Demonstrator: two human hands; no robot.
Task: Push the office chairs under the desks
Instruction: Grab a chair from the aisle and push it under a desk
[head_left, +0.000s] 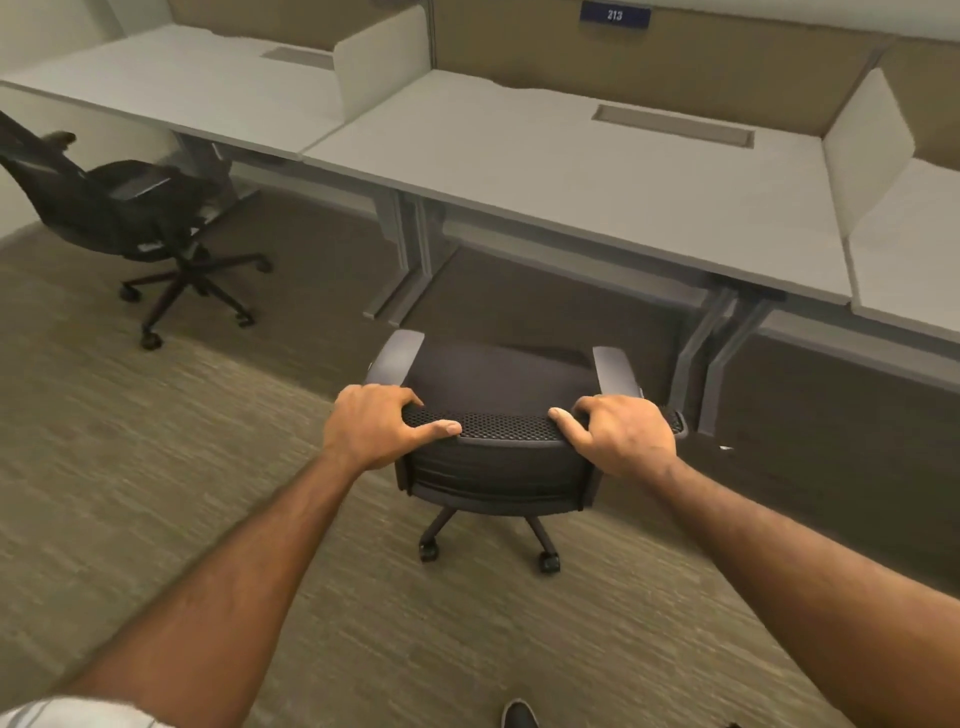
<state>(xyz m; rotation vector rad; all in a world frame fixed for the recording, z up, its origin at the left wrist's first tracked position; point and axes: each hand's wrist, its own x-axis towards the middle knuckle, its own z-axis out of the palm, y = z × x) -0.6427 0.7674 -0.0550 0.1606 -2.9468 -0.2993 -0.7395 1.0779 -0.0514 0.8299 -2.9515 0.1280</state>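
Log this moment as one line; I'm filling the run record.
left hand and right hand: gripping near chair backrest | chair: short of desk | second chair: out

Head-worn view, steeply down over desks (571, 176)

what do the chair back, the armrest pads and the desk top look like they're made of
The chair back looks like black woven mesh on a dark plastic frame: its top edge shows a grid of small holes. The armrest pads look like smooth grey moulded plastic or foam with a dull sheen. The desk top looks like matte pale grey laminate, flat and grainless. Both hands, left and right, grip the back.
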